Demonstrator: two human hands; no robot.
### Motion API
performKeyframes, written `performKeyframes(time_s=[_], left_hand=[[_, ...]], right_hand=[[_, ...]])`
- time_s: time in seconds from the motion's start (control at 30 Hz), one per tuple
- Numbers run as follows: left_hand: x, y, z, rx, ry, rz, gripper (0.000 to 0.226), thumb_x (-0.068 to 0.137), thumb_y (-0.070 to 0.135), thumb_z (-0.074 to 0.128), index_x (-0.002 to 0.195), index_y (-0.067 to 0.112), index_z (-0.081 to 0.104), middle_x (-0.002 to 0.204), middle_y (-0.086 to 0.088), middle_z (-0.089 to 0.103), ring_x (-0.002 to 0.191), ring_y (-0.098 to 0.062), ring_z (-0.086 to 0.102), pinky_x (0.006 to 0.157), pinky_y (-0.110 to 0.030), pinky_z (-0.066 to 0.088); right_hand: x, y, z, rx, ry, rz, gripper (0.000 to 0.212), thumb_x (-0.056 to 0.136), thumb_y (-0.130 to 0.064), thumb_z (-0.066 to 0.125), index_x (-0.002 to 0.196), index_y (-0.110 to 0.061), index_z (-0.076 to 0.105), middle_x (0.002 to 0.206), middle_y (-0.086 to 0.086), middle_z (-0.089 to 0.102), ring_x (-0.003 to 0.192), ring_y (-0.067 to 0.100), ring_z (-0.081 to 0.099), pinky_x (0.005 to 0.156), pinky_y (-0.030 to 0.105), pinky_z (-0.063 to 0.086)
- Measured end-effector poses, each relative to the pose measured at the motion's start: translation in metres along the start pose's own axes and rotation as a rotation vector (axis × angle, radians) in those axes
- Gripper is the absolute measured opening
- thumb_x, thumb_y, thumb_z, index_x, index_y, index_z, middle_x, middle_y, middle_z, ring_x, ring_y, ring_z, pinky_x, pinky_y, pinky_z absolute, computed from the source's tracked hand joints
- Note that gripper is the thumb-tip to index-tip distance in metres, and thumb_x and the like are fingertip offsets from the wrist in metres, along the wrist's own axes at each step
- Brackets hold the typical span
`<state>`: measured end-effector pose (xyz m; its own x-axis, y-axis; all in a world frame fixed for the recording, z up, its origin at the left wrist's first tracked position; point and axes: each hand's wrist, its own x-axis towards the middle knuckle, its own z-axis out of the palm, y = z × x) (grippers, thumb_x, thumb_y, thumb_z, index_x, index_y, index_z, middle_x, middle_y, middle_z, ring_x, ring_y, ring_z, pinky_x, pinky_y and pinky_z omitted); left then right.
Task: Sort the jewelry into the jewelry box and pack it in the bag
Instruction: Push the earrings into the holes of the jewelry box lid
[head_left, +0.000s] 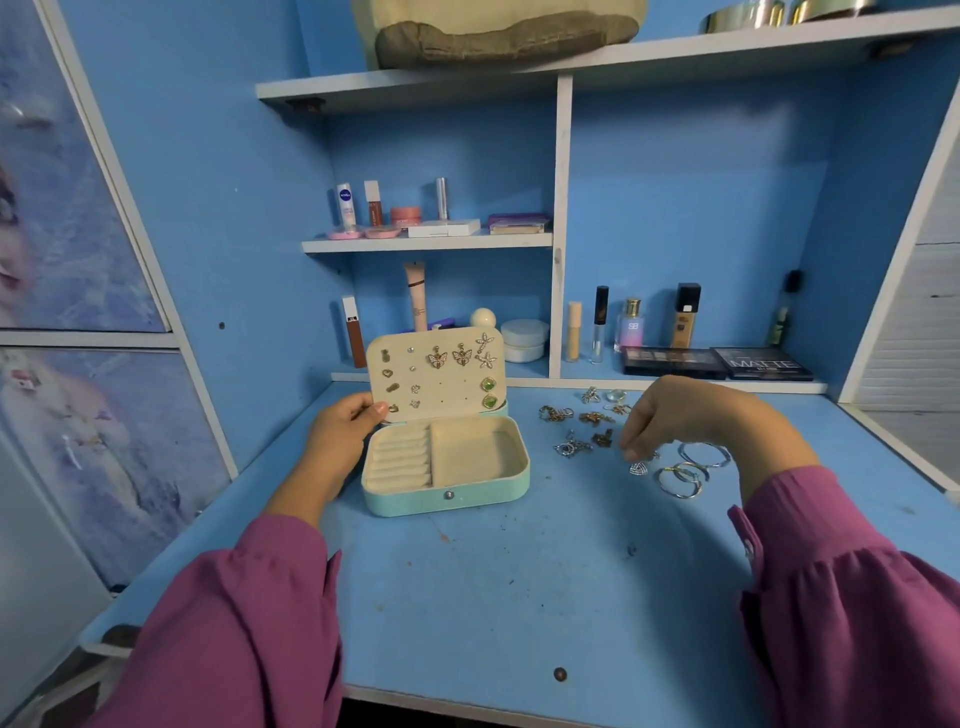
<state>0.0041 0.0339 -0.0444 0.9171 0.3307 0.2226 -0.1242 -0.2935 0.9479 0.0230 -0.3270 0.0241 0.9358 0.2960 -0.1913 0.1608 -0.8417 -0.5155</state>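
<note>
Earring (638, 468) just below right grip (631, 448)

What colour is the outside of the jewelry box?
Light turquoise; the jewelry box shows it in the head view.

Blue desk (519, 597) with white-edged shelves (426, 242) against blue back wall (691, 208); cosmetics (415, 213) on shelves, eyeshadow palettes (717, 362) at right; printed cabinet panel (62, 208) left.

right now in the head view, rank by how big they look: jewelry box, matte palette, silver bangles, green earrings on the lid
1. jewelry box
2. matte palette
3. silver bangles
4. green earrings
The palette lies farther back, so its true size is unsure.
</note>
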Motion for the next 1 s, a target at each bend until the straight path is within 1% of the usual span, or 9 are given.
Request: performKeyframes(time_s=[0.1,0.27,0.4,0.47,0.6,0.7,0.8,0.9,1.0], left_hand=[[0.000,-0.001,-0.001,-0.008,-0.003,-0.003,0.017,0.095,0.016,0.054,0.092,0.022,0.070,0.097,0.002,0.072,0.091,-0.018,0.067,0.088,-0.038,0.052],[0.001,-0.002,-0.001,-0.010,-0.008,-0.005,0.017,0.095,0.016,0.055,0.094,0.022,0.071,0.098,0.001,0.073,0.094,-0.020,0.067,0.089,-0.040,0.053],[0.002,-0.002,-0.001,-0.021,-0.007,-0.012,0.018,0.095,0.016,0.055,0.092,0.023,0.071,0.097,0.001,0.073,0.094,-0.022,0.068,0.089,-0.042,0.053],[0.002,-0.001,-0.001,-0.027,-0.001,-0.015,0.017,0.095,0.015,0.055,0.092,0.022,0.071,0.097,0.001,0.073,0.094,-0.021,0.068,0.089,-0.041,0.053],[0.001,-0.001,-0.001,-0.020,0.001,-0.014,0.016,0.095,0.014,0.055,0.093,0.020,0.071,0.097,-0.001,0.073,0.090,-0.020,0.067,0.089,-0.040,0.053],[0.002,-0.001,-0.001,-0.036,-0.002,-0.024,0.016,0.094,0.014,0.056,0.090,0.020,0.070,0.095,-0.002,0.072,0.087,-0.019,0.066,0.088,-0.040,0.052],[0.003,-0.001,-0.001,-0.039,-0.004,-0.023,0.017,0.094,0.014,0.056,0.089,0.021,0.070,0.094,-0.001,0.073,0.087,-0.019,0.066,0.087,-0.039,0.052],[0.004,-0.003,-0.002,-0.025,-0.007,-0.012,0.016,0.094,0.014,0.056,0.089,0.019,0.070,0.095,-0.003,0.073,0.090,-0.022,0.066,0.087,-0.040,0.051],[0.004,-0.003,-0.002,-0.038,-0.003,-0.022,0.015,0.094,0.014,0.056,0.092,0.015,0.070,0.095,-0.005,0.072,0.087,-0.020,0.065,0.086,-0.038,0.051]], right_hand=[[0.000,-0.003,0.001,-0.135,-0.017,0.040,0.013,0.068,-0.014,0.084,0.078,-0.019,0.077,0.082,-0.007,0.072,0.088,0.009,0.062,0.089,0.032,0.048],[0.000,-0.010,0.006,-0.217,-0.035,0.031,0.009,0.072,-0.012,0.080,0.075,-0.019,0.075,0.067,-0.015,0.066,0.074,0.002,0.057,0.075,0.024,0.045],[-0.001,-0.012,0.006,-0.286,-0.033,0.055,0.009,0.071,-0.017,0.081,0.078,-0.018,0.075,0.072,-0.011,0.067,0.079,0.009,0.059,0.081,0.029,0.047],[-0.001,-0.014,0.007,-0.287,-0.030,0.039,0.006,0.074,-0.016,0.079,0.076,-0.019,0.075,0.072,-0.011,0.067,0.077,0.007,0.059,0.079,0.028,0.048],[0.002,-0.025,0.017,-0.018,0.183,-0.111,0.009,0.082,-0.012,0.071,0.076,-0.018,0.073,0.079,-0.007,0.070,0.072,0.008,0.061,0.061,0.022,0.047],[0.011,-0.046,0.036,0.204,0.340,-0.188,0.002,0.081,-0.013,0.073,0.080,-0.015,0.073,0.077,0.000,0.070,0.064,0.011,0.058,0.053,0.017,0.046],[0.026,-0.067,0.056,0.307,0.374,-0.229,0.007,0.082,-0.010,0.072,0.089,-0.008,0.072,0.086,0.006,0.072,0.069,0.011,0.060,0.059,0.013,0.046],[0.039,-0.083,0.073,0.330,0.400,-0.249,0.008,0.087,-0.006,0.065,0.094,-0.005,0.070,0.071,-0.006,0.062,0.060,-0.003,0.048,0.048,0.002,0.036],[0.052,-0.094,0.087,0.408,0.484,-0.274,0.009,0.087,-0.004,0.063,0.092,-0.007,0.070,0.076,-0.005,0.065,0.065,0.000,0.055,0.058,0.004,0.040]])
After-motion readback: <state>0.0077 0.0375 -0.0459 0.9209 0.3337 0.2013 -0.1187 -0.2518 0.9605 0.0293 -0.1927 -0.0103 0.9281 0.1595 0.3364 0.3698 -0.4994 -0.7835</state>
